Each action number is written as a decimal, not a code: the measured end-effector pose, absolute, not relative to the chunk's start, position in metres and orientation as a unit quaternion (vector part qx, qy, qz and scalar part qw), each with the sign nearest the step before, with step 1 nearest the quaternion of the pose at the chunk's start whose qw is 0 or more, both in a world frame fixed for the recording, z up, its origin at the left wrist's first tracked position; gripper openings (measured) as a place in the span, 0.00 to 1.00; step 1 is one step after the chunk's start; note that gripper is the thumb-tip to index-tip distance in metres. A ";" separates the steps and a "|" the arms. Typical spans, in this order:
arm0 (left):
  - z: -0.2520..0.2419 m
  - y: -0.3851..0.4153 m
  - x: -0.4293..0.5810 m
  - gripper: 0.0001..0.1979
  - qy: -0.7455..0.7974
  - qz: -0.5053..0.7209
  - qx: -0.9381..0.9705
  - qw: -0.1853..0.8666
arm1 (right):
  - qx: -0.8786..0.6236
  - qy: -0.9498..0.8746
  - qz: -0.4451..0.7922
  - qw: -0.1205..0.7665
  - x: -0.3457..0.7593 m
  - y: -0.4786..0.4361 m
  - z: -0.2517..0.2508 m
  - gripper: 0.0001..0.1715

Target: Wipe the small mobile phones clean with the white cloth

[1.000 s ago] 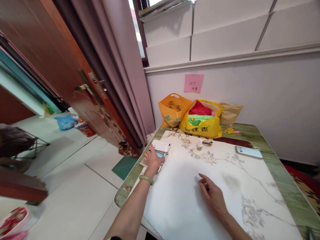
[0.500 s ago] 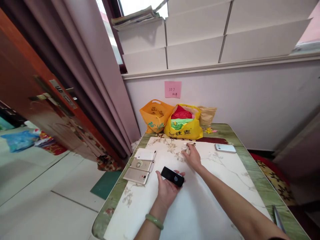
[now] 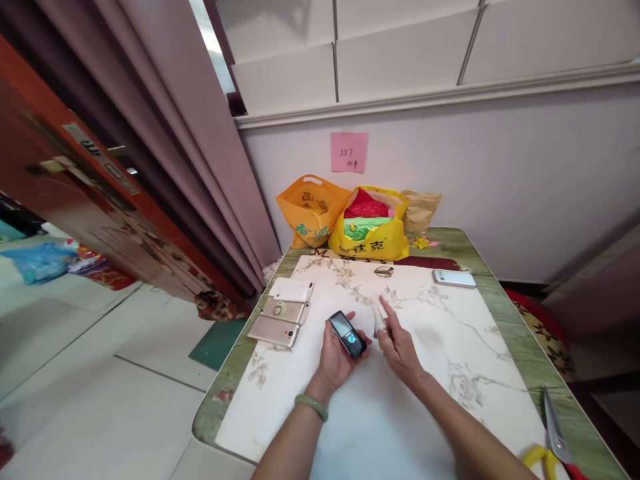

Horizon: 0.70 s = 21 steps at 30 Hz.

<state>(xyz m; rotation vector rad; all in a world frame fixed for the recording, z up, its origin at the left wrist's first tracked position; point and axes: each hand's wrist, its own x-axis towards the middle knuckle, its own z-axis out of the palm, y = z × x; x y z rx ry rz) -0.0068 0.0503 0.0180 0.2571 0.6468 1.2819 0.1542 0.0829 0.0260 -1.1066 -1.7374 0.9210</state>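
Note:
In my left hand (image 3: 336, 357) lies a black keypad mobile phone (image 3: 347, 335), its screen and keys facing up. My fingers wrap round its sides, and a jade-green bangle circles that wrist. Just to the right, my right hand (image 3: 401, 350) grips a small whitish bottle (image 3: 380, 323), held upright above the table and apart from the phone. Its details are blurred. Left of my hands, a white phone (image 3: 291, 289), a gold phone (image 3: 283, 311) and a rose-gold phone (image 3: 274, 331) lie face down in a column.
On the table (image 3: 400, 427) are a silver phone (image 3: 454, 278), thin dark loops (image 3: 384, 271) and scissors (image 3: 556, 433) at the front right. An orange bag (image 3: 311, 213), a stuffed yellow bag (image 3: 373, 250) and a brown paper bag (image 3: 421, 212) stand along the back.
My right hand has drawn the small bottle from the back of the table towards the phone. My left hand has turned the phone more upright, its screen and keys now facing me.

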 end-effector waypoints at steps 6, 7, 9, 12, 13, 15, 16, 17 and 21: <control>0.011 0.046 -0.003 0.30 0.328 0.571 0.171 0.732 | -0.404 -0.673 0.427 0.448 0.146 0.057 0.021 0.26; 0.010 0.046 -0.003 0.29 0.332 0.571 0.171 0.731 | -0.403 -0.672 0.428 0.450 0.143 0.056 0.021 0.26; 0.007 0.045 -0.003 0.30 0.332 0.566 0.172 0.735 | -0.401 -0.677 0.422 0.450 0.139 0.054 0.021 0.25; 0.006 0.044 -0.003 0.33 0.321 0.555 0.180 0.746 | -0.420 -0.676 0.402 0.453 0.136 0.053 0.021 0.24; 0.007 0.044 -0.002 0.34 0.317 0.551 0.182 0.750 | -0.428 -0.674 0.395 0.453 0.136 0.053 0.020 0.24; 0.006 0.044 -0.001 0.35 0.315 0.543 0.183 0.757 | -0.440 -0.675 0.385 0.450 0.136 0.053 0.019 0.24; 0.006 0.044 -0.001 0.35 0.316 0.538 0.183 0.759 | -0.443 -0.678 0.382 0.446 0.136 0.053 0.019 0.23; 0.005 0.044 0.000 0.36 0.320 0.536 0.182 0.760 | -0.446 -0.681 0.379 0.441 0.136 0.054 0.019 0.24; 0.001 0.042 0.001 0.39 0.340 0.532 0.185 0.754 | -0.464 -0.690 0.369 0.416 0.137 0.055 0.021 0.28</control>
